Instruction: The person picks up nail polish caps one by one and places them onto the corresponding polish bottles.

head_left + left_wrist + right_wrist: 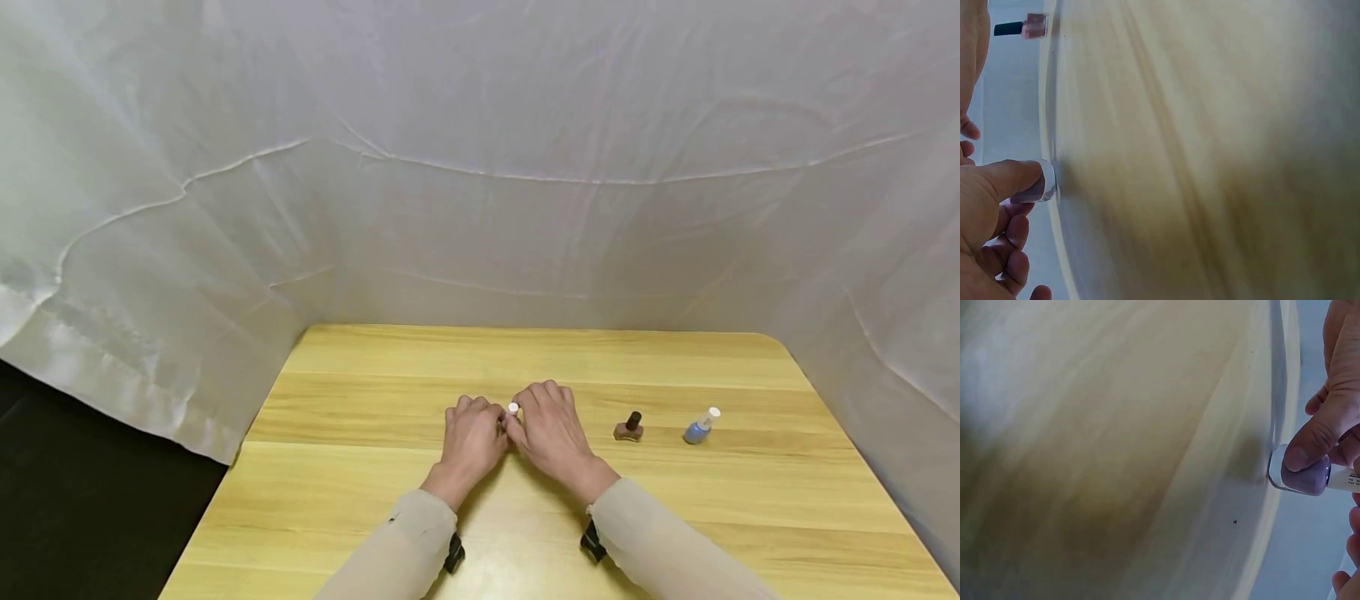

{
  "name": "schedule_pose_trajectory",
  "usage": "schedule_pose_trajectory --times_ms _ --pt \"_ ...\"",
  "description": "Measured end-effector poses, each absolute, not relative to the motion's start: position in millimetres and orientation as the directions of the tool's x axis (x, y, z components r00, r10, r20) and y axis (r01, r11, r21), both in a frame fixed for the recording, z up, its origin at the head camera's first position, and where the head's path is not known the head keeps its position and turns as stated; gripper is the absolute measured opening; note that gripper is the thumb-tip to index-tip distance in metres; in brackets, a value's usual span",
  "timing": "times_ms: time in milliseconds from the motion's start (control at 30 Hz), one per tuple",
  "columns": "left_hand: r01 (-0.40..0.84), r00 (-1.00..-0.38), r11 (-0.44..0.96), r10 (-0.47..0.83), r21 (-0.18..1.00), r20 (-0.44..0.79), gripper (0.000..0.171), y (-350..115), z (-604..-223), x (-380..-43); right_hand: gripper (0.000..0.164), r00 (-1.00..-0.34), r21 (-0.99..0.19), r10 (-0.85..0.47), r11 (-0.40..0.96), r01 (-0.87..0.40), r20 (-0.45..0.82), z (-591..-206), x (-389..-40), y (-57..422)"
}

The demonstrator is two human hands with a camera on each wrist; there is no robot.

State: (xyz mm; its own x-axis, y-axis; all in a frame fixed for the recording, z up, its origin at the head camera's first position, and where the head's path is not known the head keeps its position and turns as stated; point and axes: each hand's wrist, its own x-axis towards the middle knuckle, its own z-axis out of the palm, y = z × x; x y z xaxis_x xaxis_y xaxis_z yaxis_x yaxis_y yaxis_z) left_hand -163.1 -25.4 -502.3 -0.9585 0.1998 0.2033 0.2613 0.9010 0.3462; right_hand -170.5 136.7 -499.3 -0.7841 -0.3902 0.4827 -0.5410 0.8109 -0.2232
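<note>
A small nail polish bottle with purple polish (pixel 1310 479) and a white cap (pixel 513 408) is between the two hands over the middle of the table. My left hand (pixel 472 437) pinches the bottle's glass body, its thumb lying across the side in both wrist views. At the cap end, the fingertips of my right hand (pixel 553 432) sit on either side of the white cap, pinching it. The bottle's clear base (pixel 1049 181) points toward the tabletop. Most of the right hand's grip falls outside the right wrist view.
To the right stands a brown nail polish bottle (pixel 628 429) with a dark cap. Farther right is a blue nail polish bottle (pixel 697 432) with a white cap. The wooden table (pixel 375 367) is bordered by pale hanging cloth (pixel 525 233) behind and at the sides.
</note>
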Motion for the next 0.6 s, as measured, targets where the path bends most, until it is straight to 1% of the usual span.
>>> schedule_pose_trajectory --times_ms 267,433,500,600 --pt "0.254 -0.96 0.902 0.191 0.349 0.206 0.007 -25.5 -504.9 -163.3 0.018 -0.786 -0.239 -0.38 0.808 -0.539 0.487 -501.4 -171.9 136.7" --pt "0.259 -0.958 0.901 0.192 0.349 0.215 0.007 -27.1 -506.7 -164.0 0.019 -0.803 -0.262 -0.37 0.81 -0.525 0.467 -501.3 -171.4 136.3" --pt "0.258 -0.96 0.899 0.196 0.354 0.201 0.01 -28.4 -507.3 -162.9 0.022 -0.813 -0.272 -0.365 0.812 -0.516 0.452 -501.6 -170.2 136.4" --pt "0.244 -0.967 0.9 0.195 0.362 0.167 0.021 -32.2 -507.6 -157.9 0.03 -0.823 -0.289 -0.357 0.811 -0.508 0.442 -501.9 -165.6 138.3"
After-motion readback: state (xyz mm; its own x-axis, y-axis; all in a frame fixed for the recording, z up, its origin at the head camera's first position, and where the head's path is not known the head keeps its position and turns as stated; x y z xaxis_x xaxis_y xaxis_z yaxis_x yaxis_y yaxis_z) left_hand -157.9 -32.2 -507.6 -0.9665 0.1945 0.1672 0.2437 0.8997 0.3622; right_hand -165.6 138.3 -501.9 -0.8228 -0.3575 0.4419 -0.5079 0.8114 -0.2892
